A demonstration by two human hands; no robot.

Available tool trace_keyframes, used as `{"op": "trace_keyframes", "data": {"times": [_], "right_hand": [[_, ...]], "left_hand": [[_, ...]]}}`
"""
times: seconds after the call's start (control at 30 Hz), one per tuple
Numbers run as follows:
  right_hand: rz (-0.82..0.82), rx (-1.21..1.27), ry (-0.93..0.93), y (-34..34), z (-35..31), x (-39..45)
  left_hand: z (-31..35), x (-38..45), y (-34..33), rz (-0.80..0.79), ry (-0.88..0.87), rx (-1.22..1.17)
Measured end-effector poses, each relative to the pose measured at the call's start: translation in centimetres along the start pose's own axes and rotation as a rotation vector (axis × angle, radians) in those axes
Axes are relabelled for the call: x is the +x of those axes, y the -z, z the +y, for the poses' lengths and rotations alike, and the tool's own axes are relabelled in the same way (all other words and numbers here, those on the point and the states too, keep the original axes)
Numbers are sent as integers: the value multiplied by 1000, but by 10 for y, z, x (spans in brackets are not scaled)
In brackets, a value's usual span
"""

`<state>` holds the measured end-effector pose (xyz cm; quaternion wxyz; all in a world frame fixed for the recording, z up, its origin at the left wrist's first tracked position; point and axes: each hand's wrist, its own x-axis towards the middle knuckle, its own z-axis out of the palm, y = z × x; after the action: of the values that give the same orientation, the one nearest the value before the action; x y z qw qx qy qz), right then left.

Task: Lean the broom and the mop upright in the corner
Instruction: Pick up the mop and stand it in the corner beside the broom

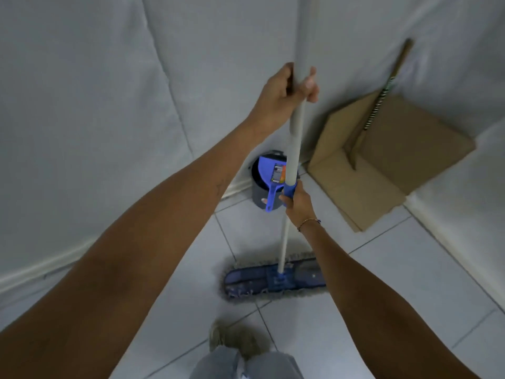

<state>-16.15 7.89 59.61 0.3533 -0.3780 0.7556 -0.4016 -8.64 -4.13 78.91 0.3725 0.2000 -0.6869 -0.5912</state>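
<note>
The mop has a pale grey handle (296, 127) standing nearly upright and a flat blue head (273, 277) with a grey fringe resting on the floor tiles. My left hand (284, 90) is wrapped around the handle high up. My right hand (296, 199) grips the handle lower down, at its blue collar. A broom (382, 97) with a striped stick leans against the right wall, its lower end inside an open cardboard box (382, 160). The corner of the two white walls lies just behind the mop handle.
A blue dustpan with a brush (269, 179) stands against the wall in the corner. The cardboard box fills the floor to the right of the corner. My legs and a fuzzy slipper (235, 337) are at the bottom edge. White skirting runs along both walls.
</note>
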Motion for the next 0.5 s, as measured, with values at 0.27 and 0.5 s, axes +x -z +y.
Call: {"op": "trace_keyframes", "data": {"times": [0.27,0.5], "right_hand": [[250,178,-30,33,-27,-23],[365,128,-17,74,-23,-6]], "left_hand": [[49,21,-62,-327,-65,168],[66,55,-94,-371,-111,117]]}}
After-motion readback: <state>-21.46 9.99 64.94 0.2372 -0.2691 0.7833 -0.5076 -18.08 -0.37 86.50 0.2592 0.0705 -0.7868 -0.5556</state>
